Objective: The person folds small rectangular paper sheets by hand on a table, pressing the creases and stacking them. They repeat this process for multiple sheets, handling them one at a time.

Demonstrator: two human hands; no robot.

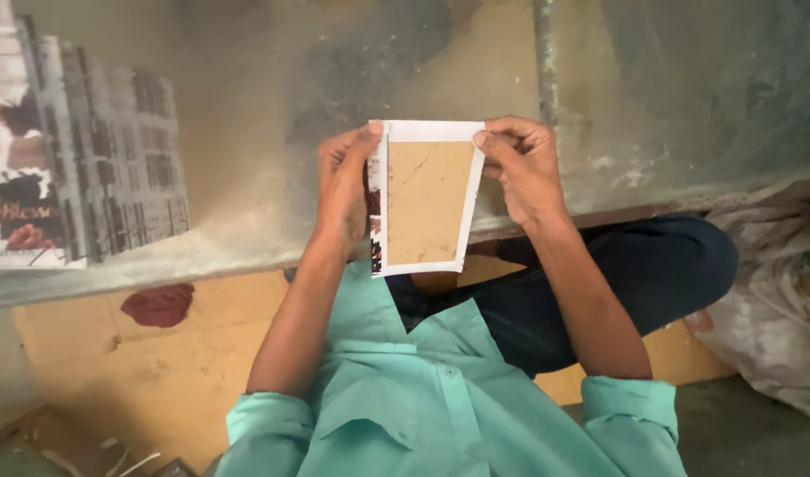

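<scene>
A: Hands first?
B: Both forearms reach up from 6 o'clock. Left hand runs along the left long edge of the brown card, thumb hooked on the top corner at 11 o'clock. Right hand pinches the top right corner at 1 o'clock. Both grips closed on the card, fingers curled behind it

A: Where's the card, and room around it?
B: Held up in mid-frame, over the near edge of the bench. Bare bench surface at 12 o'clock, a vertical pipe just past the right hand at 1 o'clock, a stack of printed sheets well apart at 9 o'clock. Dark trousers and a pale sack at 4 o'clock

A: Axis?
B: Long axis 12 to 6, barely tilted. Brown face toward camera, white border folded over top and right, printed paper strip down the left edge
</scene>
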